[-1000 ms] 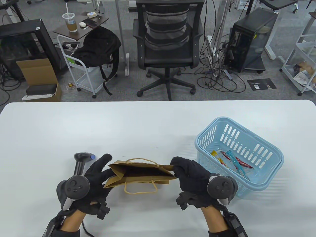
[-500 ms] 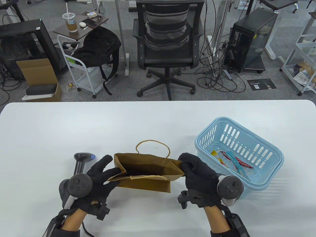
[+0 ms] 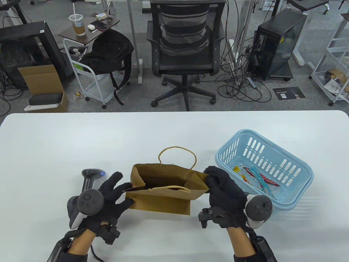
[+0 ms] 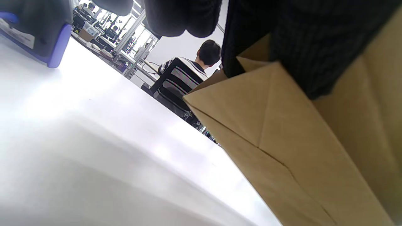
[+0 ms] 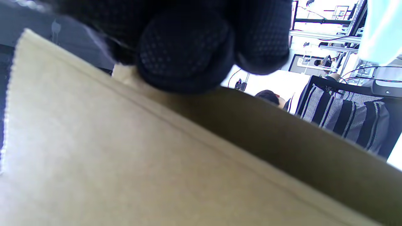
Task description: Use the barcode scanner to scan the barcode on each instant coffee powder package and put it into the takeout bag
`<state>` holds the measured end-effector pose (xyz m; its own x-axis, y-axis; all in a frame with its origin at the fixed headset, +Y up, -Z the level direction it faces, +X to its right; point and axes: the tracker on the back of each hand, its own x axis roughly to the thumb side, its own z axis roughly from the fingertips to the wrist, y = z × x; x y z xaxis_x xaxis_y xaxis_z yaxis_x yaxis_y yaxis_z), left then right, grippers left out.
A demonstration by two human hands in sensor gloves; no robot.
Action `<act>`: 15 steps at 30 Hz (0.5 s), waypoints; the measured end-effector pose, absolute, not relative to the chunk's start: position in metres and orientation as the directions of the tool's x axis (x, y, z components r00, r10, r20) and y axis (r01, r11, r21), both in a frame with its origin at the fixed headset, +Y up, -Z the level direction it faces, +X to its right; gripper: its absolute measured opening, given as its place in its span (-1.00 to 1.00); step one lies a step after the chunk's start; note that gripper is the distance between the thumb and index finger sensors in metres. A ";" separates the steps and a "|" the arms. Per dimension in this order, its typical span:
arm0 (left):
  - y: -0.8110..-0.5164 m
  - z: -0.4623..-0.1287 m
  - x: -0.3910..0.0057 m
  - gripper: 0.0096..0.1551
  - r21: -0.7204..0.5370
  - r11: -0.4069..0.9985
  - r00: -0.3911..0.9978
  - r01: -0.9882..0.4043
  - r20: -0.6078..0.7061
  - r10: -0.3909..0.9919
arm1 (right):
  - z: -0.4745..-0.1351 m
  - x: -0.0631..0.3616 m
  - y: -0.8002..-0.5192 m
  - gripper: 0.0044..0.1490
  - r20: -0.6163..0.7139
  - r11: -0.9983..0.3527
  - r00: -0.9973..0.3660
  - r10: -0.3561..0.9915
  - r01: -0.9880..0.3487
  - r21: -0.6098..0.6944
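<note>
Nearest, the left hand [image 3: 113, 198] pinches the brown paper takeout bag [image 3: 163, 200] by its left edge; the right hand [image 3: 223, 195] pinches the right rim, spreading it upright. Next comes lifting the grey barcode scanner [image 3: 90, 178]. Coffee sachets [image 3: 256, 180] wait in the pale-blue slotted plastic basket [image 3: 286, 207] beyond.

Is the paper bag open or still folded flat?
Open. The bag stands on the table with its mouth spread, the dark inside visible.

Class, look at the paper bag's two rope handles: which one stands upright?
The far handle, arching above the bag's back rim; the near handle has flopped across the opening.
</note>
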<state>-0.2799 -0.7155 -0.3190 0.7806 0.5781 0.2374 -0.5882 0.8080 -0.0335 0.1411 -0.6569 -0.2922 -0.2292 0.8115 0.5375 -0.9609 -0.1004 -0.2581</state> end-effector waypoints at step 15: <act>-0.717 -0.321 -0.280 -0.16 -0.110 0.726 0.695 -0.679 0.225 0.683 | -0.291 0.149 -0.659 -0.50 0.515 0.021 -0.130 0.847 -0.960 -0.278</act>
<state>-0.2804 -0.7168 -0.3210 0.6946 0.6832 0.2252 -0.6787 0.7262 -0.1099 0.1486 -0.6594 -0.2914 -0.1305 0.8470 0.5154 -0.9603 0.0213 -0.2780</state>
